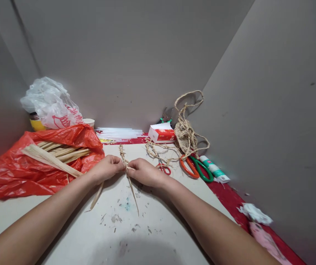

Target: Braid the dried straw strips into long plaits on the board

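Note:
My left hand (109,168) and my right hand (144,171) meet over the pale board (158,221), fingers pinched on a short straw braid (122,152). The braided part runs away from me, beyond my fingertips. One loose strand (133,195) hangs from the pinch toward me. Another flat straw strip (97,197) comes out below my left hand and lies toward me. The thumb and index finger of each hand press together on the straw; the other fingers are curled and partly hidden.
At left, a red plastic bag (14,162) holds dry straw strips (61,152). Behind stand a clear bag (47,97), a paper cup (89,122), clear sticks (119,132) and a tissue box (162,133). To the right are coiled straw rope (185,138), orange-handled scissors (189,167), green handles (203,170) and a tube (214,169).

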`<action>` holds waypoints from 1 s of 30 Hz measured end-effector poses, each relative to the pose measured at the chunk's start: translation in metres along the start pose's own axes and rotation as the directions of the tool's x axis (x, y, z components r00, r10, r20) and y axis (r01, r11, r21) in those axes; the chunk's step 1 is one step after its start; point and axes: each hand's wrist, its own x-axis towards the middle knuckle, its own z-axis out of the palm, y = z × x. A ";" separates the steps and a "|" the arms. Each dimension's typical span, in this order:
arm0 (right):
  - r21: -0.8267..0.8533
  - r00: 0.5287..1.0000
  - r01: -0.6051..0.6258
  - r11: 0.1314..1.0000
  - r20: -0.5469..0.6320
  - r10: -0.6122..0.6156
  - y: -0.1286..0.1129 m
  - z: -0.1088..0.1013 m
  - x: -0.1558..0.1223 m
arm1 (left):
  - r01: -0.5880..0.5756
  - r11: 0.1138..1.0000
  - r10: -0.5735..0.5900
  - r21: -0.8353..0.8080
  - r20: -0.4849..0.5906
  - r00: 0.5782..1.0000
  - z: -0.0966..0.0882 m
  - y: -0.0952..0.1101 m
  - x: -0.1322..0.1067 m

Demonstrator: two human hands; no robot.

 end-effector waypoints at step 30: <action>-0.483 0.994 0.084 0.871 0.101 -0.039 -0.042 0.013 -0.032 | 0.073 0.967 -0.078 -0.246 -0.012 0.997 0.009 -0.004 0.001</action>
